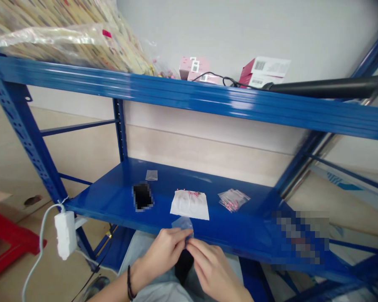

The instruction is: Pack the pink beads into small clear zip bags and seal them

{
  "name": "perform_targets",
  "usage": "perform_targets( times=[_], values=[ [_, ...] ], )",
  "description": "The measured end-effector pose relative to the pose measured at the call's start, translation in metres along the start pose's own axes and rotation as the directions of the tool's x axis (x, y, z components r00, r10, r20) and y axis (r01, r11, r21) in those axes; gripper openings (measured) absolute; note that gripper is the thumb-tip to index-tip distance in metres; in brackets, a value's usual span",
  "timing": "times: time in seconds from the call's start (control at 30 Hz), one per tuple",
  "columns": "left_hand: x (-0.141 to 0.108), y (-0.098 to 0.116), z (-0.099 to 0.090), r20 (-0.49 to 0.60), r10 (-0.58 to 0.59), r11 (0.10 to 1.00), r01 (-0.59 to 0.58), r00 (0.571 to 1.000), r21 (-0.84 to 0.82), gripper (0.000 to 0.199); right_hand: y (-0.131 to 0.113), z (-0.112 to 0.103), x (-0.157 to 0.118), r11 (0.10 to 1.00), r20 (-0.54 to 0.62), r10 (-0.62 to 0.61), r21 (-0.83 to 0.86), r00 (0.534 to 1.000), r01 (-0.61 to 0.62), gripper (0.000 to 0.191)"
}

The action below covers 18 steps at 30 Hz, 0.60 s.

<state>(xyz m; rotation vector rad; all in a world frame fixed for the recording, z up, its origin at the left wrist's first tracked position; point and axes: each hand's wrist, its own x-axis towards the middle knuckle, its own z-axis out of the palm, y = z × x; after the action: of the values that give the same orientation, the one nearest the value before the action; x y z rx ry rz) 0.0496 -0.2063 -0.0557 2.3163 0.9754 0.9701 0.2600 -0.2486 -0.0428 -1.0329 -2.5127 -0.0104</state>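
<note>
My left hand and my right hand meet at the front edge of the blue shelf, fingers pinched on a small clear plastic bag. The bag sticks up above my fingertips; what it contains, if anything, I cannot make out. Just beyond it lies a white sheet of paper with several tiny pink-red pieces along its far edge. To the right is a pile of small clear bags with pink pieces inside. Another small clear bag lies flat at the back left.
A dark blurred-out object lies left of the paper. The upper shelf beam crosses above, with pink boxes, a black rod and wrapped stacks on that level. A white power strip hangs at the left post.
</note>
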Motion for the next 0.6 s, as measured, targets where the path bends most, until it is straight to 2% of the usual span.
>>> perform_targets(
  times=[0.2, 0.3, 0.37, 0.47, 0.53, 0.6],
  values=[
    [-0.002, 0.005, 0.006, -0.057, -0.083, 0.991, 0.077, 0.995, -0.106, 0.037, -0.002, 0.009, 0.005, 0.984, 0.117, 0.088, -0.162, 0.989, -0.068, 0.060],
    [0.000, 0.007, 0.001, -0.040, -0.081, 0.993, 0.077, 0.996, -0.087, 0.036, 0.000, 0.006, 0.004, 0.982, 0.147, 0.113, -0.169, 0.983, -0.088, 0.054],
    [0.001, 0.004, -0.005, 0.006, -0.024, 0.999, 0.025, 1.000, -0.042, 0.041, 0.003, 0.000, 0.002, 0.986, 0.172, 0.103, -0.145, 0.980, -0.078, 0.049],
    [0.002, -0.004, -0.016, 0.133, 0.059, 0.998, -0.058, 0.989, -0.010, 0.063, 0.009, -0.010, -0.002, 0.996, 0.218, 0.060, -0.077, 0.974, -0.044, 0.050],
    [0.003, -0.008, -0.020, 0.211, 0.062, 0.998, -0.058, 0.975, -0.026, 0.074, 0.012, -0.015, -0.005, 0.999, 0.244, 0.039, -0.033, 0.969, -0.032, 0.053],
    [0.003, -0.009, -0.022, 0.253, 0.046, 0.998, -0.035, 0.966, -0.050, 0.075, 0.015, -0.018, -0.006, 0.999, 0.261, 0.037, -0.009, 0.965, -0.036, 0.054]
  ],
)
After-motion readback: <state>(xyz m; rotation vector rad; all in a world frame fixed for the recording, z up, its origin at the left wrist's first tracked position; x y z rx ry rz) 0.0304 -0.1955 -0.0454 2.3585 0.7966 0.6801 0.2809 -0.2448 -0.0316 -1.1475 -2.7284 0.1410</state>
